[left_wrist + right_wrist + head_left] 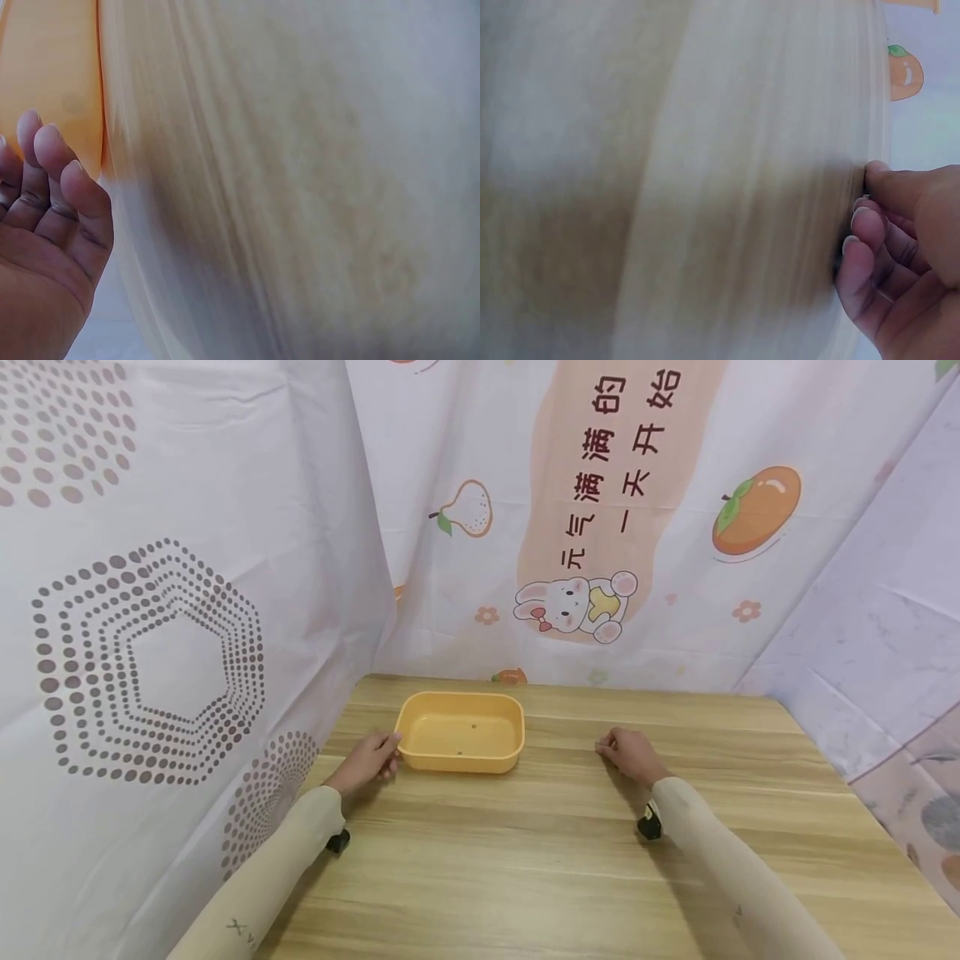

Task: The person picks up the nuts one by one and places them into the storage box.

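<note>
The yellow plastic tray (450,763) sits upright on the wood-grain table (480,860). At its left end, the left hand (371,758) bends its fingers; whether they pinch the rim, I cannot tell. Well right of the tray, the right hand (632,755) has thumb and fingertips drawn together, perhaps on something too small to identify. A slack pinch could drop it; a one-ended push could swivel the tray, scattering its two dark specks (474,727) if loose.
</note>
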### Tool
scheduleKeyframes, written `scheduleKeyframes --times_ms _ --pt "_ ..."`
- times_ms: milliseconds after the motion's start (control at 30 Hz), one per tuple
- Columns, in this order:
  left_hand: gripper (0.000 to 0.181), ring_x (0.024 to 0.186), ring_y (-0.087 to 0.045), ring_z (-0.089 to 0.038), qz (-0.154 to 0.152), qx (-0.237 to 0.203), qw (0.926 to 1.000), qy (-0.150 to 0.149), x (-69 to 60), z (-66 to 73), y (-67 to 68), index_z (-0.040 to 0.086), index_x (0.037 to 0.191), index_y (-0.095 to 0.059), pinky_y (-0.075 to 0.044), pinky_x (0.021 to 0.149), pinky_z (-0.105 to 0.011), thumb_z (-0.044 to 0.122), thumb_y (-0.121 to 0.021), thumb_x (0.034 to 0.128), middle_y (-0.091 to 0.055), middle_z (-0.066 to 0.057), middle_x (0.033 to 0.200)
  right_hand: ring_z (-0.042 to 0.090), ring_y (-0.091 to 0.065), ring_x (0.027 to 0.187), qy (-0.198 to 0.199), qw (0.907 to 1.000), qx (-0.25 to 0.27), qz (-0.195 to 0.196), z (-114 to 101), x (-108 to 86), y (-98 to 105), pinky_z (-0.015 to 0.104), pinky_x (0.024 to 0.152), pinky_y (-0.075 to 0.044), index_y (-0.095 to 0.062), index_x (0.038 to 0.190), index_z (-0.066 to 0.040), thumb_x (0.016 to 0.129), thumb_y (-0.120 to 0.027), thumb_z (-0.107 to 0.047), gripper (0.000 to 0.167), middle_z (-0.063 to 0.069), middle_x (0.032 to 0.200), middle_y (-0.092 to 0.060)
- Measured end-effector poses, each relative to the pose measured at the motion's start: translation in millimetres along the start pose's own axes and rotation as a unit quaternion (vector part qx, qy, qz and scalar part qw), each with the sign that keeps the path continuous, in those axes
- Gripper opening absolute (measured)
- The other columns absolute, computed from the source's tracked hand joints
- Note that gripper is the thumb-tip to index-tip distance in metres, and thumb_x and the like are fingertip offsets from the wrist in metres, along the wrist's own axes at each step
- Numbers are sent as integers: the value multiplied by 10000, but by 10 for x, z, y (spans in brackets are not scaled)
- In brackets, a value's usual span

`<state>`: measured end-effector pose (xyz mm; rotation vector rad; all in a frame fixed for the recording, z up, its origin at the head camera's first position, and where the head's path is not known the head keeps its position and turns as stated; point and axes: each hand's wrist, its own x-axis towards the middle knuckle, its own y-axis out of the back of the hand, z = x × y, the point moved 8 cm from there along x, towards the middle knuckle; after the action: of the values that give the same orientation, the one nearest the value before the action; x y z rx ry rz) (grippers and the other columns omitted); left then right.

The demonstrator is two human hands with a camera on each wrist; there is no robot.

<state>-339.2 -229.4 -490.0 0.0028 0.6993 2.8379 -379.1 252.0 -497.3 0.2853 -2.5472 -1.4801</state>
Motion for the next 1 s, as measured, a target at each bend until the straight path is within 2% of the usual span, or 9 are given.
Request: scheduleKeyframes --times_ms 267,433,633,867,1000 --pt "507 608 -550 -150 2 7 10000 82 13 -27 -8 -49 1006 -604 -497 543 -257 406 -414 1124 -634 -140 793 139 -594 581 46 9999 -126 -20 22 -21 15 329 570 -531 -695 943 3 1035 -656 -210 235 56 789 -680" --pt "508 608 -550 -149 -27 0 10000 82 16 -47 -14 -54 995 -596 -495 535 -260 402 -411 1126 -628 -123 778 141 -585 584 -45 10000 -13 -77 35 -58 23 335 583 -521 -682 919 -16 1031 -661 -210 224 42 765 -657" --pt "517 609 -553 -140 29 69 10000 36 18 -20 3 -47 991 -603 -498 537 -257 415 -413 1123 -633 -116 778 147 -576 562 115 9999 -19 0 12 -68 45 337 567 -511 -670 882 -21 1030 -657 -184 220 40 728 -632" --pt "507 611 -557 -143 11 99 9999 52 25 -32 7 -41 989 -605 -503 546 -254 406 -409 1126 -635 -113 779 136 -593 614 272 9996 -113 -33 38 -56 30 355 621 -540 -704 975 13 1034 -638 -144 181 55 804 -674" --pt "515 608 -552 -147 -6 72 10000 -3 27 -34 3 -51 993 -597 -498 539 -261 406 -400 1128 -630 -129 779 133 -587 600 300 9995 -98 -54 45 -52 33 363 626 -538 -703 985 9 1035 -607 -120 169 43 788 -665"
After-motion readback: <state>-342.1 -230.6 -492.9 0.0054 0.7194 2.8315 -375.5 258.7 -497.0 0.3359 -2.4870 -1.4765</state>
